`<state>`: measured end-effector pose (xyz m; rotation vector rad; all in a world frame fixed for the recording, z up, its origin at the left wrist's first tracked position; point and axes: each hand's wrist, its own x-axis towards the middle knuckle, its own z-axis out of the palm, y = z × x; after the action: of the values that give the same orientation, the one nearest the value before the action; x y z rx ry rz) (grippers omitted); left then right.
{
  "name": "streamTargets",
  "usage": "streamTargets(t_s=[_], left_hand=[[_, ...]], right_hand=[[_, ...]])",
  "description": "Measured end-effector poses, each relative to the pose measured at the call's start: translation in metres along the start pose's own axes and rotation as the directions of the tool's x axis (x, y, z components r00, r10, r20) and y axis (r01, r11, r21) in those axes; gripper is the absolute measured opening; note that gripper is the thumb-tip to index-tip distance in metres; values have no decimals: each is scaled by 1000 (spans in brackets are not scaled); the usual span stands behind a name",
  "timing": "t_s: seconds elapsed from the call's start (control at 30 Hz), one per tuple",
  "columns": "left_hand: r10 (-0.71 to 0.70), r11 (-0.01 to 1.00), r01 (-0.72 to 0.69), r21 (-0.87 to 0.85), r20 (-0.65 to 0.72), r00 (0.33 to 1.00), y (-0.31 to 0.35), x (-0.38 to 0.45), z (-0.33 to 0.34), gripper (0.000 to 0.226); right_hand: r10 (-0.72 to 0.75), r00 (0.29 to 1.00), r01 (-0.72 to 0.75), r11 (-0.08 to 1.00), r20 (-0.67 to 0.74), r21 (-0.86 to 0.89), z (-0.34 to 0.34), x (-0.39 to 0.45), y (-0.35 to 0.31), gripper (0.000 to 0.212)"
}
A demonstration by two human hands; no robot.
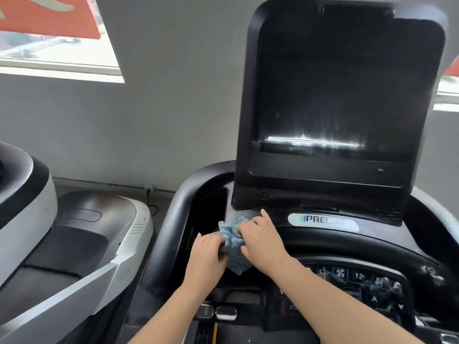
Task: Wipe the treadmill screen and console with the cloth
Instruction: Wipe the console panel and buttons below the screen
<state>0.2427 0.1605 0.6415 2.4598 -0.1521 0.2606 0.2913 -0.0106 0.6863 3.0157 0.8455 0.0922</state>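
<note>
A blue and white cloth [232,240] is bunched on the black treadmill console [387,240], just below the screen's lower left corner. My left hand [206,254] grips the cloth's left side with curled fingers. My right hand [260,238] presses on its right side, fingers spread toward the screen base. The dark screen [347,95] stands tilted upright above, with a streaky light reflection near its bottom. A logo plate [323,220] sits right of my hands.
A recessed side pocket [208,209] lies left of the cloth, beside the curved black handrail [173,219]. The button panel [352,281] is at lower right. Another grey and white machine [74,244] stands at left, against a grey wall with windows [57,45].
</note>
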Motion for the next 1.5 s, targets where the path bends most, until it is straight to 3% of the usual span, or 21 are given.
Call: streamTargets(t_s=[0.07,0.13,0.17,0.27,0.37,0.47,0.7,0.87,1.17,1.27,1.37,1.5], left_hand=[[-16,993,12,-120,-35,999,23,-2,-12,27],[71,987,-73,-144,-22,997,45,-5,-26,33],[147,983,-147,-109,-7,989,57,-7,-32,38],[322,947,-321,-12,44,946,97,-14,-45,48],[425,903,-430,17,110,898,133,-27,-50,41],[365,931,-364,-29,123,923,166,-43,-44,41],[264,962,-265,-60,-22,964,214,-75,2,22],[173,984,-177,-16,-143,974,228,-106,22,15],[-90,991,62,-121,-235,968,207,-128,24,16],[-140,984,113,-139,-200,970,190,-123,27,21],[-171,985,164,-51,-217,961,174,-100,35,28],[-91,977,123,172,-183,979,156,-55,51,21]], right_hand=[[3,988,19,990,-155,138,-2,-14,6,73],[-22,974,80,965,-226,252,-9,-34,12,104],[-59,967,129,953,-249,274,-16,-46,17,108],[-150,934,255,916,-323,309,-38,-85,34,92],[-142,919,293,871,-369,394,-50,-123,55,54],[-90,892,289,867,-442,406,-49,-157,85,26],[15,894,222,854,-448,472,-44,-233,141,19],[37,910,183,857,-413,482,-31,-263,142,34],[206,880,108,791,-429,603,-18,-257,118,8],[258,877,31,810,-405,585,-15,-244,112,20],[327,861,-115,871,-389,477,-12,-220,108,34],[402,861,-311,901,-312,304,-5,-179,107,21]])
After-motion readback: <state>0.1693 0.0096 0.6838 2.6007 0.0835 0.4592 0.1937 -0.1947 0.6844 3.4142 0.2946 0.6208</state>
